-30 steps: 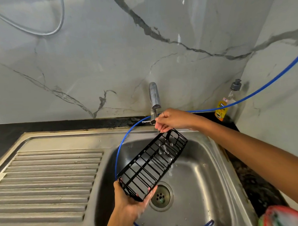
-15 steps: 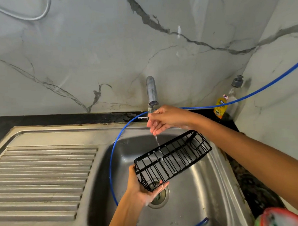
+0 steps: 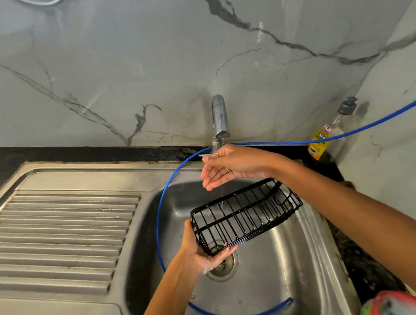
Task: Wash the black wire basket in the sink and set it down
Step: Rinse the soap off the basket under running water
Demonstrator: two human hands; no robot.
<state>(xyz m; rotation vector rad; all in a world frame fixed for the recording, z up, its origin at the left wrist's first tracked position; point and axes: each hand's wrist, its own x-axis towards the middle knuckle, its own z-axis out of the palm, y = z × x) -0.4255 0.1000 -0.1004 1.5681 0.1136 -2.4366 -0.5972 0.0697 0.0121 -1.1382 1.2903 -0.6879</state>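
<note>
The basket (image 3: 245,216) is held over the sink (image 3: 307,253) by its end in the left hand (image 3: 206,252) and rinsed under the tap (image 3: 220,120). The right hand (image 3: 228,166) is kept flat and empty under the water. Next, the basket probably needs to be turned, then set down.

The basket (image 3: 245,215) has swung flatter and moved toward the sink's (image 3: 306,245) right side. The right hand (image 3: 228,166) let go and now cups under the tap (image 3: 220,119).
</note>
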